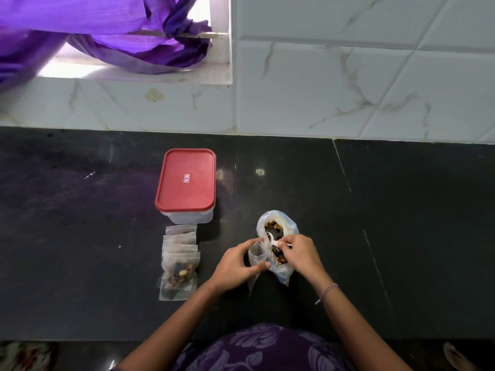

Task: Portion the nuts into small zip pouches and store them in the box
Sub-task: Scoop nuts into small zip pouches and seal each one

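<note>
**Mid-scoop, one more pouch on the go**

Nearest the camera is a purple floral dress (267, 349), with two forearms reaching out over the black counter (388, 210); there's a beaded bracelet (329, 288) on the right wrist. The left hand (237, 266) is curled round a small zip pouch (255, 254), holding its mouth up and open. The right hand (300, 253) pinches the handle of a little white spoon (271, 238), bowl right at the pouch mouth; can't tell if anything's on it. Right behind the hands and touching them is the big clear bag (290, 228), nuts (273, 225) showing in its open top.

Off to the left, a row of pouches (180, 261) lies overlapping on the counter; the near ones clearly have nuts in them, the far ones I can't make out. Just beyond the row sits the box (187, 218) with its red lid (186, 180) on. Behind all that are the marbled wall tiles (348, 89) and a window with a purple curtain (120, 36).

My read: this is the portioning step, several pouches in, and storing hasn't started since the lid's closed. Next up is tipping the spoon into that narrow mouth without spilling, so the left grip has to stay steady; zipping probably takes both hands, meaning the spoon goes down first; the lid comes off later.
</note>
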{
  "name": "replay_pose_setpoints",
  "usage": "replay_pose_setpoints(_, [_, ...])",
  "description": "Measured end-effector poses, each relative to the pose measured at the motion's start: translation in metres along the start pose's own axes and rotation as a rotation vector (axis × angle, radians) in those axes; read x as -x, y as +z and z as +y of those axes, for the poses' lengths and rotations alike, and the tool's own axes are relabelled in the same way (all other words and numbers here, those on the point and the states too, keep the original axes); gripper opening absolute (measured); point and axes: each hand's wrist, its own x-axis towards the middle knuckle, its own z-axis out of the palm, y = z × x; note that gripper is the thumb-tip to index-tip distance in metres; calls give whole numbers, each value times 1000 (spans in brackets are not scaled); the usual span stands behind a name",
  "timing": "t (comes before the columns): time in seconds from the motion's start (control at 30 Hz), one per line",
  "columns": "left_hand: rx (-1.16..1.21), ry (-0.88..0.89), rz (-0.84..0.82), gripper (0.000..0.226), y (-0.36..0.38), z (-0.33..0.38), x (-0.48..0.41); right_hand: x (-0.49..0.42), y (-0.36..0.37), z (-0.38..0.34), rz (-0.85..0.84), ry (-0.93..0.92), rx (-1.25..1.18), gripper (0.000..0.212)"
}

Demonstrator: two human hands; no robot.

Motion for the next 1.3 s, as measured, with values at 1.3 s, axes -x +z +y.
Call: replay_pose_setpoints(1.3, [-123,151,276,56,-9,7,-31,25,-22,-9,89,-42,-575,18])
